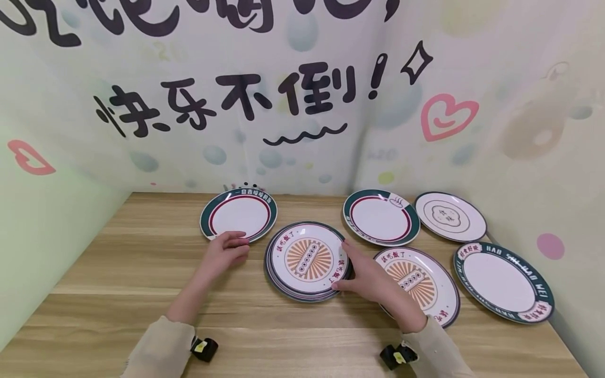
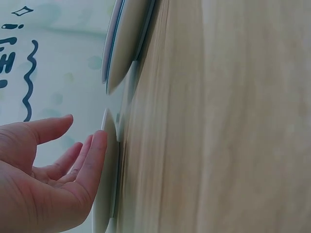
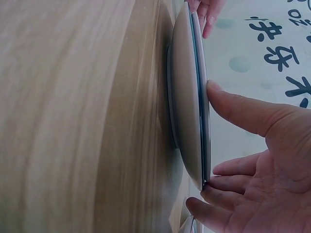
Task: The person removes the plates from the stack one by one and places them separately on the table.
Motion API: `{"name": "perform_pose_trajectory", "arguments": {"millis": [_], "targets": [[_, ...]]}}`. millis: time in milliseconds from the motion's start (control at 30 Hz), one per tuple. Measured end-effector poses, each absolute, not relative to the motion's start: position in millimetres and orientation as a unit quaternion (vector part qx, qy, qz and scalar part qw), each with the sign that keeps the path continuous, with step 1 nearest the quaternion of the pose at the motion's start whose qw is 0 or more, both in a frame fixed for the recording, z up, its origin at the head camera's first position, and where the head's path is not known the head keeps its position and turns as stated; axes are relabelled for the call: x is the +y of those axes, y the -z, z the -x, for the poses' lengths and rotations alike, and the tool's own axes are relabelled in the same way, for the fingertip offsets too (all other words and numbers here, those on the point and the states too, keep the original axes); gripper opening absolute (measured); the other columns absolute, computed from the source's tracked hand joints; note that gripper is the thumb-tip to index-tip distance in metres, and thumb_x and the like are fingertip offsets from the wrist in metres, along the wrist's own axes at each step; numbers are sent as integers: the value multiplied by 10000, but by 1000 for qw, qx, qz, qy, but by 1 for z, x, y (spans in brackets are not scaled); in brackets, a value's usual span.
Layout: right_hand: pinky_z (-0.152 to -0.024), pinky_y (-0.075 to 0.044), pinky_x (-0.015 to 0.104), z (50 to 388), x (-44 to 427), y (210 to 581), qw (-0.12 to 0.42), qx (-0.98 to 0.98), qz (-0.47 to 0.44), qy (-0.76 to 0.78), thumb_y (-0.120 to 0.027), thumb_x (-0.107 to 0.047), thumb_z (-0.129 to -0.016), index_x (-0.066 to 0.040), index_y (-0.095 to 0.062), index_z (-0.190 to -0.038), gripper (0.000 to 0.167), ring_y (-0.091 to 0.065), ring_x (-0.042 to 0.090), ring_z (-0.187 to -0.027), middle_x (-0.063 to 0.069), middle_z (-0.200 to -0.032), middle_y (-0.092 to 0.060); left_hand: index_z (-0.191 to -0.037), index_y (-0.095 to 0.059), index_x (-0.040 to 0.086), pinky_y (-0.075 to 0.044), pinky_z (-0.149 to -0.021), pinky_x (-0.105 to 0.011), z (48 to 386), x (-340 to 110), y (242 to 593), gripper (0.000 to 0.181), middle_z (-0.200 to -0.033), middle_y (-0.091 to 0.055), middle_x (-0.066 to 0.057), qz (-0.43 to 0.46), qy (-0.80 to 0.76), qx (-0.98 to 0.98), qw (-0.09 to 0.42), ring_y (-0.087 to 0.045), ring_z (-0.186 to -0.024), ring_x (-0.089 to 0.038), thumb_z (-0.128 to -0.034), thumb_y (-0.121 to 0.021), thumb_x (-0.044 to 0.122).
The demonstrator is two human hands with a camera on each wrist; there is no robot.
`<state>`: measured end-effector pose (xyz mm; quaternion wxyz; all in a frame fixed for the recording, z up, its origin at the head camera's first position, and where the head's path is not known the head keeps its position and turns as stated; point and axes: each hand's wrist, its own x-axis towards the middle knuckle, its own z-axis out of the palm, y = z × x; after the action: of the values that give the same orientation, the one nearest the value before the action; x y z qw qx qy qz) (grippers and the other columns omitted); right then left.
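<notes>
Near the middle of the table, in the head view, is a stack of plates (image 1: 309, 262). Its top plate has an orange sunburst and red lettering. My right hand (image 1: 371, 275) grips that plate's right rim, thumb on the upper face and fingertips at the edge, as the right wrist view shows the hand (image 3: 257, 160) and stacked plates (image 3: 189, 97) side-on. Farther left, my left hand (image 1: 224, 257) hovers at the near rim of a green-rimmed plate (image 1: 241, 215). In the left wrist view the hand (image 2: 58, 179) has loose fingers, holding nothing.
To the right lie another sunburst plate (image 1: 432, 294), partly hidden by my right arm, a green-rimmed plate (image 1: 380, 218), a white plate (image 1: 465, 220) with a small emblem and a large green-rimmed plate (image 1: 501, 281). A printed cloth wall (image 1: 307, 163) borders the wooden table (image 1: 118, 283) behind.
</notes>
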<state>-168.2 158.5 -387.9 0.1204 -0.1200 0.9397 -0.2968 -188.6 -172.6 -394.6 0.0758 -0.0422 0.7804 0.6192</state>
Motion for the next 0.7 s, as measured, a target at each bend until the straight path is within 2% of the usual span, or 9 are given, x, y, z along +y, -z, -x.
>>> {"name": "perform_pose_trajectory", "arguments": {"millis": [367,700], "targets": [[-1219,-285,543,169,158,386,123,937,120,303,-814,-276,-836,-11,-257,-1566,956,-250,386,-1514,178,-1657,-199,-1371,-462,-107,-580,-960,-353,189,-162,400,443,-1364,-546,-331,14,-623,778,84,-648,-1044,-123,-966,-595,13],[-1218,-285,543,168,159,387,121,936,123,306,-814,-276,-836,-3,-255,-1564,957,-256,388,-1511,187,-1653,-206,-1340,-506,-100,-583,-953,-374,189,-147,406,463,-1353,-560,-312,6,-604,790,102,-590,-1224,-373,-929,-664,44]]}}
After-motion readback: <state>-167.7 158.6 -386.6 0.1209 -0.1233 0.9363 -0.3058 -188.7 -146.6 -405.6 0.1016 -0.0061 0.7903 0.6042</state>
